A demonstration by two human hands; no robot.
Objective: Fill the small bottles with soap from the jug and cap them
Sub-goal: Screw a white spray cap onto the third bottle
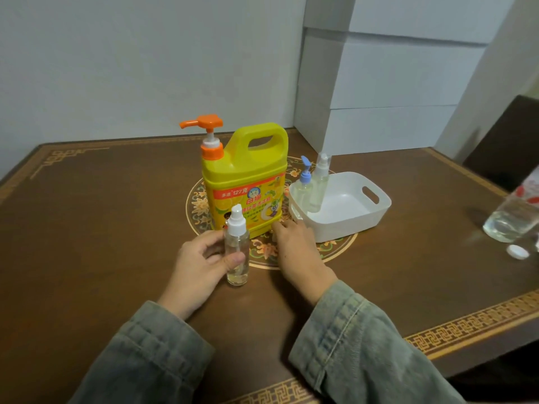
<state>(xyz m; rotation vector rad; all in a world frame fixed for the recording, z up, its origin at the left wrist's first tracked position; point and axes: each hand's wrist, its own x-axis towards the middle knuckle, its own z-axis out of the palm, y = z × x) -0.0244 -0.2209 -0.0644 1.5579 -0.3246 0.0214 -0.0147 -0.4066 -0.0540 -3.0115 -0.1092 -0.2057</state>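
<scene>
The left hand (pixel 198 262) holds a small clear spray bottle (pixel 236 248) that stands upright on the brown table (pixel 102 217), its long axis vertical and its white spray cap pointing up. The thumb presses on the front of the glass and the other fingers wrap behind it, so the bottle sits at the 3 o'clock side of the palm. A little pale liquid is seen at its bottom.

The right hand (pixel 294 249) rests on the table at 3 o'clock from this bottle, fingers curled downward and holding nothing; its fingertips are just beside the base of the yellow jug (pixel 245 182). The jug stands upright at 12 o'clock from the held bottle, and its orange pump (pixel 204 125) has the nozzle pointing to 9 o'clock.

At 3 o'clock from the jug is a white basket (pixel 350 217). 2 bottles stand upright in its left corner: one with a blue pump (pixel 304 185) and one with a clear cap (pixel 320 182).
</scene>
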